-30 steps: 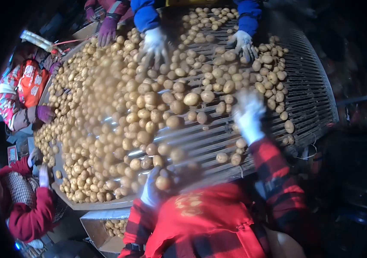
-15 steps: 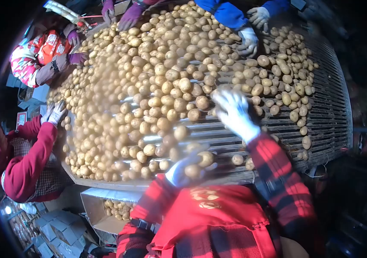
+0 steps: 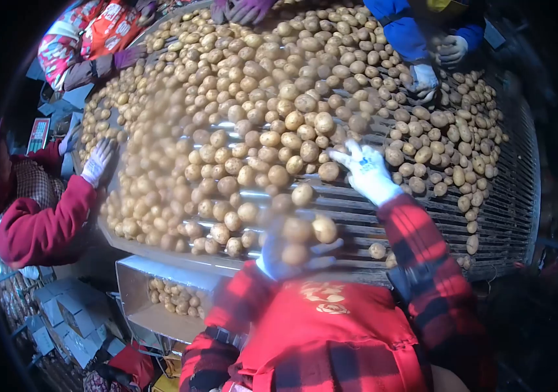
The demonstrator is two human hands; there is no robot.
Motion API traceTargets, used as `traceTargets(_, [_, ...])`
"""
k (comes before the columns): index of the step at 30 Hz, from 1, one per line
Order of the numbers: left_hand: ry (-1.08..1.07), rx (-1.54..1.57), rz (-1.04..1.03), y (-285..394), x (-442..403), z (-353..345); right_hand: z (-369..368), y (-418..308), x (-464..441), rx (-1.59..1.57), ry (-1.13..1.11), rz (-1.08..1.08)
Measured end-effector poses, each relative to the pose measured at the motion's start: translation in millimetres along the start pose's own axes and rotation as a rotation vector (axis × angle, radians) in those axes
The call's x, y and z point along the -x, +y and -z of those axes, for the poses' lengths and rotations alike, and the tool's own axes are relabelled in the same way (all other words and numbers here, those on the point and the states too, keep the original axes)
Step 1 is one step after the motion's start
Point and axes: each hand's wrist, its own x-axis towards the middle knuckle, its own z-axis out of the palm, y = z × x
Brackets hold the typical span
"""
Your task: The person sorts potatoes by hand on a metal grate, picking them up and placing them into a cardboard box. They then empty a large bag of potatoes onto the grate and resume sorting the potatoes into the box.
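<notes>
My left hand (image 3: pixel 270 256), in a white glove, is low by the near edge of the slatted sorting table (image 3: pixel 305 202). Potatoes rest in its upturned palm, one potato (image 3: pixel 294 253) nearest the wrist; the fingers reach out to the right beneath them, and motion smears part of the hand. Farther forward, my right hand (image 3: pixel 367 171), also white-gloved, hovers palm down over the bare slats with its fingers apart. A brown potato (image 3: pixel 328 171) lies just left of its fingertips. Loose potatoes (image 3: pixel 253 137) cover the left and middle of the table.
Another pile of potatoes (image 3: pixel 448 150) lies on the right-hand slats. Co-workers' gloved hands work at the far side and left edge, including a white glove (image 3: pixel 424 81) and a purple glove (image 3: pixel 246 10). A box (image 3: pixel 138 317) holding potatoes stands below the near edge.
My right hand's fingers have spread apart over the slats. My left hand stays low with potatoes, its fingers now stretched farther out. The whole view has shifted slightly, and co-workers' hands have moved.
</notes>
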Motion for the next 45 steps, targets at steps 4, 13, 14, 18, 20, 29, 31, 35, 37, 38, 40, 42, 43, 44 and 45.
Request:
traceTargets(4, [-0.231,0.062,-0.039,-14,10,0,-22,6,-16,-0.227,0.148,-0.002])
traceTargets(13, [0.152,-0.046,-0.365,-15,162,10,56,-129,61,-1.688,-0.879,0.08])
traceTargets(14, [0.182,-0.131,-0.497,-18,182,16,49,-161,60,-1.766,-0.961,0.188])
traceTargets(18, [0.212,-0.412,-1.194,-28,260,80,17,-294,45,-1.615,-1.004,0.451])
traceTargets(20, [0.322,0.088,-1.078,-24,324,131,24,-328,48,-1.019,-0.617,0.605])
traceTargets(29, [1.241,-0.78,-1.262,-20,338,160,13,-103,-71,-0.058,0.598,0.039])
traceTargets(31, [1.131,-0.728,-1.324,2,295,99,-22,-72,-87,0.004,0.494,-0.092])
traceTargets(35, [1.065,-0.986,-1.293,45,191,26,-41,-117,-2,0.018,0.514,0.046])
traceTargets(37, [0.903,-1.303,-1.138,57,135,2,-43,-125,45,0.006,0.392,0.126])
traceTargets(38, [0.828,-1.52,-1.035,64,109,0,-50,-126,62,-0.007,0.394,0.163])
traceTargets(40, [0.553,-1.952,-0.96,72,44,-7,-45,-124,100,0.007,0.275,0.188])
traceTargets(42, [0.331,-2.268,-0.953,59,-1,-51,-62,-104,134,-0.126,0.119,0.265])
traceTargets(43, [0.353,-2.342,-0.92,56,-32,-28,-68,-95,149,-0.242,0.211,0.315])
traceTargets(44, [0.374,-2.417,-0.883,53,-56,-2,-49,-90,158,-0.306,0.19,0.305])
traceTargets(45, [0.283,-2.547,-0.878,40,-58,-3,-49,-80,162,-0.443,0.18,0.265])
